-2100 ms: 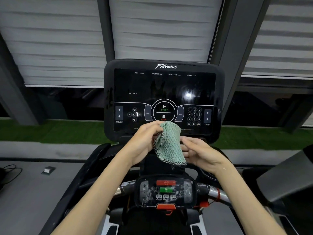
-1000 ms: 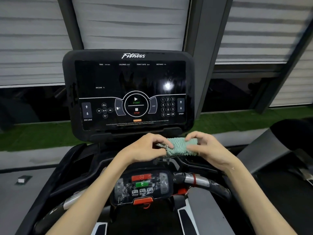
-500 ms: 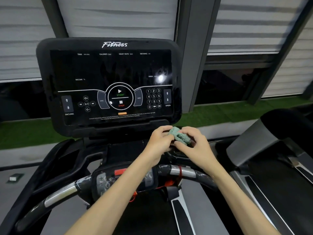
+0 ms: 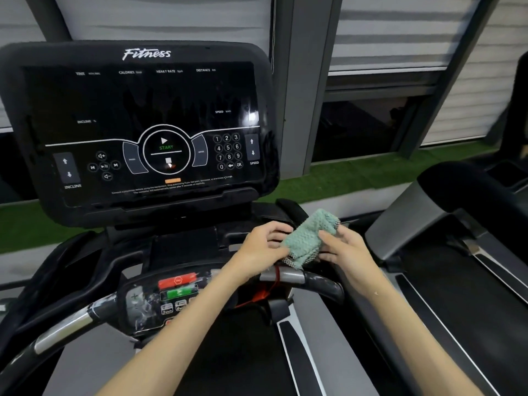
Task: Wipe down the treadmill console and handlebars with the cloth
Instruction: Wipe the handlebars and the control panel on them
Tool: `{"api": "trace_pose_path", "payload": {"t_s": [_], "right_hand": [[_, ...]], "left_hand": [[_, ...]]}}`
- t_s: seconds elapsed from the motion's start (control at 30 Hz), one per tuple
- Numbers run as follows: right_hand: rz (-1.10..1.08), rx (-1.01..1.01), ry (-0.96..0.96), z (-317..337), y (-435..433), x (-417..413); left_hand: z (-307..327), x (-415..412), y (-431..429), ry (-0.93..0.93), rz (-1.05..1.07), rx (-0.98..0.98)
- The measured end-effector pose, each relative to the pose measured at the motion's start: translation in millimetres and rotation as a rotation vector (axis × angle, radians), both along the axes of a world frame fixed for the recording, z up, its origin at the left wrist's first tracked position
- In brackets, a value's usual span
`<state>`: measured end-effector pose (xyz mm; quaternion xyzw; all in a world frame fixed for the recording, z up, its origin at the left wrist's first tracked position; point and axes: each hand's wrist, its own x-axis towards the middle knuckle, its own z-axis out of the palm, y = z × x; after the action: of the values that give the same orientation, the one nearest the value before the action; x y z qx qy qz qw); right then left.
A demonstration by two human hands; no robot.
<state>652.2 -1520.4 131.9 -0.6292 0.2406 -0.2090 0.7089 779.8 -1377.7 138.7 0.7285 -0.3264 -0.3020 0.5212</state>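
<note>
Both hands pinch folded cloth (image 4: 307, 238) between them: left hand (image 4: 264, 242), right hand (image 4: 347, 248), above handlebar (image 4: 288, 277).

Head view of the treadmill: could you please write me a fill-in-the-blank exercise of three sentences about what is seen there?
1. The left hand and the right hand hold a folded green ____ between them.
2. The white brand word at the top of the console reads ____.
3. The arrows at the console's far left are labelled ____.
Missing words: cloth; Fitness; INCLINE.
</note>
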Motion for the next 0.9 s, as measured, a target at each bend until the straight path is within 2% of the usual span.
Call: {"api": "trace_pose_path", "payload": {"t_s": [0.07,0.13,0.23,0.3,0.37,0.43,0.57,0.67,0.73,0.9], "right_hand": [[-0.093,-0.031,0.033,-8,-11,-6],[-0.181,-0.223,0.123,-20,-24,-14],[-0.261,-0.672,0.483,-42,-45,-24],[-0.258,-0.745,0.673,-60,-52,-26],[-0.223,-0.724,0.803,-81,-53,-23],[-0.174,-0.663,0.848,-99,-50,-18],[-0.133,-0.574,0.754,-115,-42,-12],[-0.050,-0.648,0.664,-126,-44,-24],[0.051,-0.777,0.611,-134,-50,-34],[0.363,-0.746,0.625,-144,-53,-47]], "left_hand": [[-11,9,3,-0.282,-0.009,0.093],[-20,23,12,-0.662,0.019,0.185],[-30,39,32,-1.060,0.034,0.263],[-38,42,45,-1.201,0.027,0.373],[-44,36,55,-1.263,0.025,0.503],[-49,27,62,-1.272,0.035,0.582],[-58,8,80,-1.278,0.090,0.624],[-65,3,92,-1.297,0.089,0.645],[-69,-2,97,-1.289,0.097,0.652],[-75,-7,101,-1.275,0.105,0.648]]}}
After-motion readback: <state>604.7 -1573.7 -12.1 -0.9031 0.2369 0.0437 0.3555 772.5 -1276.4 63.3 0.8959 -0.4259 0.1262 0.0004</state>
